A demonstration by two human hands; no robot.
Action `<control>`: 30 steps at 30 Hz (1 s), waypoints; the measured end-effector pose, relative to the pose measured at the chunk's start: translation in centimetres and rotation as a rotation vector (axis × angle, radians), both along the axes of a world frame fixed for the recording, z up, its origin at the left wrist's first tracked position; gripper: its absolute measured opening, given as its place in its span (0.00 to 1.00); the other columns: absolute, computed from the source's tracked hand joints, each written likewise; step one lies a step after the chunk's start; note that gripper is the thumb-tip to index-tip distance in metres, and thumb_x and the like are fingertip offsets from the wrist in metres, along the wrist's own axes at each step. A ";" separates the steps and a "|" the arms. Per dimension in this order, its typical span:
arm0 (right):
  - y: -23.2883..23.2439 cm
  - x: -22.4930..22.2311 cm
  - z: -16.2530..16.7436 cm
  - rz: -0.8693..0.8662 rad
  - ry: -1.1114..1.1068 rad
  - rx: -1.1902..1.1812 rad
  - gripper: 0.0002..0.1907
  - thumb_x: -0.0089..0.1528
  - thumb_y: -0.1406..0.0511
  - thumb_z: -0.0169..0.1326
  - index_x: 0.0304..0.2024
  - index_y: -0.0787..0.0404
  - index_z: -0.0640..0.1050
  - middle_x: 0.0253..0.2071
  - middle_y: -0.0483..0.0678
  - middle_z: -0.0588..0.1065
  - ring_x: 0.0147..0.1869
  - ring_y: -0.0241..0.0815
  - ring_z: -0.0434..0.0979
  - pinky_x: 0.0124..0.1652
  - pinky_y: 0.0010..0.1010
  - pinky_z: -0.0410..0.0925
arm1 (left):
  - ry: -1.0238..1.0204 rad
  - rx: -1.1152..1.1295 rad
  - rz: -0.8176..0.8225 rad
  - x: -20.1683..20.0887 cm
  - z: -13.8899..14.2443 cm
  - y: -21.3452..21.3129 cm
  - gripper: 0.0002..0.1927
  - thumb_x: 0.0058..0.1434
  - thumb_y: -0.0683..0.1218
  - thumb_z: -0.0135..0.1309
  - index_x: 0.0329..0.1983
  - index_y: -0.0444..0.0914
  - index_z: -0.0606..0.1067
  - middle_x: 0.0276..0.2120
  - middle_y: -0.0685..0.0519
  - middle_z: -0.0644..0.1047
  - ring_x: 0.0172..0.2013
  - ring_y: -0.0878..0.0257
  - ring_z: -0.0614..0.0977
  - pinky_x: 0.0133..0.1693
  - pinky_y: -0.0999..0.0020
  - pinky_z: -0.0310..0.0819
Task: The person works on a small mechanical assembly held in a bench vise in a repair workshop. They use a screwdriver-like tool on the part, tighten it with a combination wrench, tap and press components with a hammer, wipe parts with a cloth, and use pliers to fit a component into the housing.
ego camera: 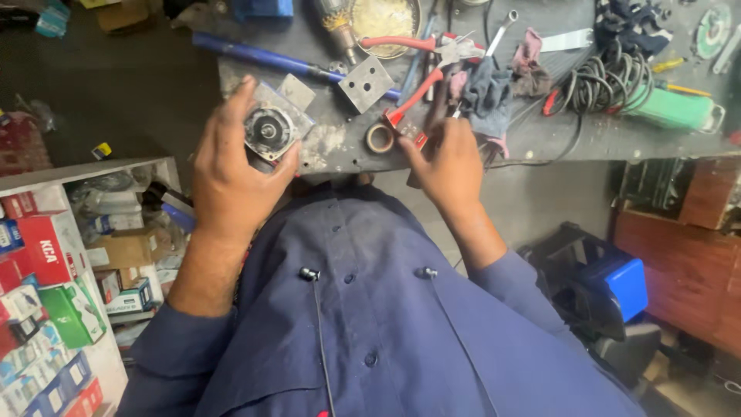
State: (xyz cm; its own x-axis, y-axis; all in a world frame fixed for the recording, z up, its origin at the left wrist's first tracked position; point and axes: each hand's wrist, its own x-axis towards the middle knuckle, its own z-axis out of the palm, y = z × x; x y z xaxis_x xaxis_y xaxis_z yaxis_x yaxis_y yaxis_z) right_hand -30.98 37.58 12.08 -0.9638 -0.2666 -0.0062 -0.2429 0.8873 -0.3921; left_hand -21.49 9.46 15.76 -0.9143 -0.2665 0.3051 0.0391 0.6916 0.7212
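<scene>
Left hand [229,179]: closed round a small motor housing [270,130], thumb and fingers wrapped about its sides; the part is held at the near edge of the workbench [556,143], left of the roll of tape [379,138]. The round black face with its central shaft is turned toward the camera; the long axis is therefore seen end-on, tilted slightly up and right. A square grey flange is seen behind the round face

Right hand [448,166]: fingers bunched and curled over a dark object at the bench edge, just right of the roll of tape; what exactly is gripped cannot be told, the fingertips being hidden among tools

Roll of tape: laid flat on the bench between the two hands, hole upward

Red-handled pliers [417,89]: laid just beyond the roll of tape, handles running diagonally up and right

Square metal plate [364,83]: drilled with holes, placed beyond the tape, to its upper left

Blue pipe [262,56]: laid across the bench far left of the tape

Rags [494,85], coiled black cable [606,81] and green power tool [675,108]: ranged to the right of the tape, in that order
</scene>
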 end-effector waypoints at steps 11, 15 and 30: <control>1.3 -0.5 -0.1 0.006 -0.052 -0.081 0.41 0.52 0.65 0.69 0.62 0.65 0.61 0.49 0.64 0.74 0.44 0.60 0.80 0.40 0.42 0.73 | 0.019 -0.033 -0.028 0.3 -0.3 0.1 0.45 0.58 0.39 0.71 0.74 0.36 0.58 0.63 0.42 0.73 0.60 0.47 0.81 0.62 0.57 0.76; 1.7 -0.9 -1.7 -0.269 -0.309 -0.322 0.37 0.52 0.67 0.64 0.61 0.67 0.63 0.38 0.54 0.77 0.38 0.50 0.81 0.38 0.40 0.74 | 0.017 0.012 -0.007 0.3 -0.2 -0.1 0.45 0.60 0.40 0.71 0.75 0.37 0.58 0.61 0.43 0.75 0.59 0.48 0.81 0.61 0.58 0.77; 9.4 -6.8 1.0 -0.102 -0.227 -0.591 0.16 0.72 0.66 0.56 0.57 0.65 0.67 0.41 0.50 0.72 0.39 0.38 0.74 0.37 0.30 0.68 | 0.090 0.040 0.005 0.3 -0.6 -1.1 0.49 0.58 0.45 0.73 0.77 0.38 0.57 0.57 0.44 0.77 0.56 0.49 0.82 0.58 0.57 0.78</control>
